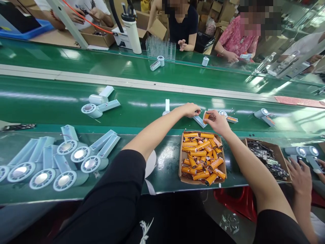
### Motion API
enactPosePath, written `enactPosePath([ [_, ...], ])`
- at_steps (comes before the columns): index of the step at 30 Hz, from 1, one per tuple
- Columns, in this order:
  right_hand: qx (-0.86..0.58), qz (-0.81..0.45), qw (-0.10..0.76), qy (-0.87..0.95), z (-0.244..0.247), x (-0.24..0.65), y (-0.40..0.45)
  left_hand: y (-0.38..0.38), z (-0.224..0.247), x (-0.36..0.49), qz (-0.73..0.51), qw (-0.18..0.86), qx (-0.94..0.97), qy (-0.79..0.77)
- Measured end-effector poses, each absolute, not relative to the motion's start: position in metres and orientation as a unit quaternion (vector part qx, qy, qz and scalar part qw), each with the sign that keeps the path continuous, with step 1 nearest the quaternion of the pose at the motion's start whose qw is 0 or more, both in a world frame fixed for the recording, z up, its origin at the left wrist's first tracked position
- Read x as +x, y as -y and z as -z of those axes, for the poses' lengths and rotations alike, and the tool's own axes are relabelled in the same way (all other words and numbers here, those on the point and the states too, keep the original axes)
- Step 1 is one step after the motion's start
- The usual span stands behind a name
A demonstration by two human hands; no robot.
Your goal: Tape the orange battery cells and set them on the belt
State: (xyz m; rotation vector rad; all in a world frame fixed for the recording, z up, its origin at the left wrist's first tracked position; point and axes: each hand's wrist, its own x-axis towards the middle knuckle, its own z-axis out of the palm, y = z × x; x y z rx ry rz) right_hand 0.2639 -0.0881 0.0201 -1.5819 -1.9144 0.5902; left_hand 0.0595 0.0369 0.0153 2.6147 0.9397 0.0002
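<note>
Over the green belt my left hand [192,109] has its fingers closed at the head end of a light blue handheld fan body [200,121]. That hand covers the fan's head, and what its fingertips pinch is hidden. My right hand [217,121] grips an orange cylindrical battery [206,116], tilted beside the fan's open handle. Below my hands, a cardboard box [180,159] on the bench holds many more orange batteries [200,154] with wires. Just right of my right hand lies another fan [223,114] with an orange battery in its handle.
Several light blue fan bodies [66,180] lie on the bench at left, and more [91,110] sit on the belt [142,91]. A box of circuit boards [269,159] stands at right, near a co-worker's hands [301,176]. Other people work across the belt.
</note>
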Motion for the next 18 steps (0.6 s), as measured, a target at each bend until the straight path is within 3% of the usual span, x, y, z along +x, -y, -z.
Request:
enactPosePath([
  [7, -0.611, -0.094, 0.047, 0.784, -0.023, 0.255, 0.088, -0.030, -0.007, 0.075, -0.043, 0.199, 0.903, -0.378],
  [18, -0.610, -0.065, -0.153, 0.775, -0.029, 0.232, 0.058, -0.001, -0.014, 0.092, -0.104, 0.225, 0.850, -0.465],
])
